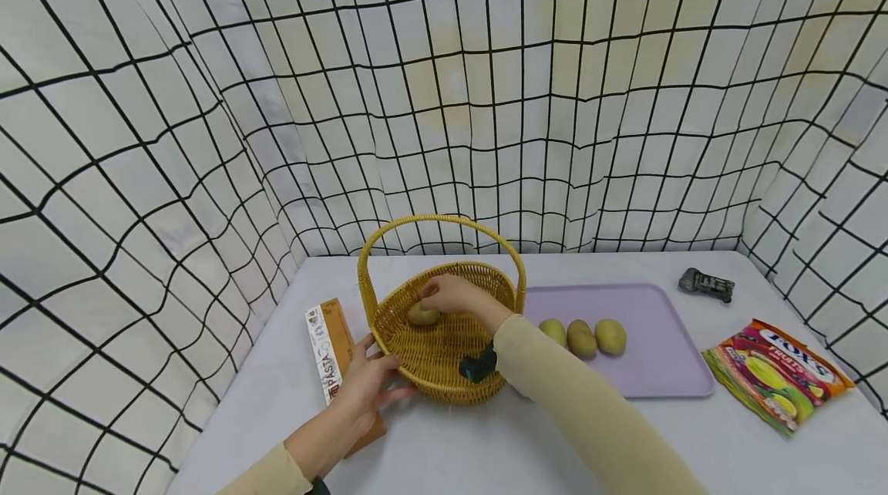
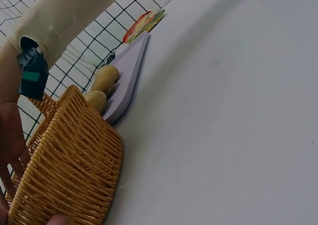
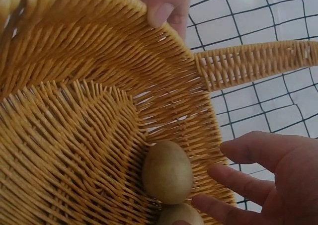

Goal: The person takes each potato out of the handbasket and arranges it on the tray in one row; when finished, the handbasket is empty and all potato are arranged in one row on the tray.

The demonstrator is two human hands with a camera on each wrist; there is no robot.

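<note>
A yellow-brown wicker basket [image 1: 444,372] with a tall arched handle stands on the table. My left hand [image 1: 368,379] grips its near left rim; in the right wrist view the left thumb [image 3: 161,15] lies over the edge. My right hand [image 1: 454,294] reaches into the basket, beside a potato [image 1: 423,315]. Seen from the right wrist, the fingers of that hand are spread and apart from the upper potato [image 3: 167,173]. A second potato [image 3: 180,216] lies below it, cut off by the frame edge. Three more potatoes [image 1: 581,338] rest on the lilac tray [image 1: 659,356].
A pasta box [image 1: 322,352] lies left of the basket, partly under the left forearm. Right of the tray are a bag of Fox's fruit sweets [image 1: 777,375] and a small dark patterned object [image 1: 706,284]. Black netting over white sheeting encloses the table's back and sides.
</note>
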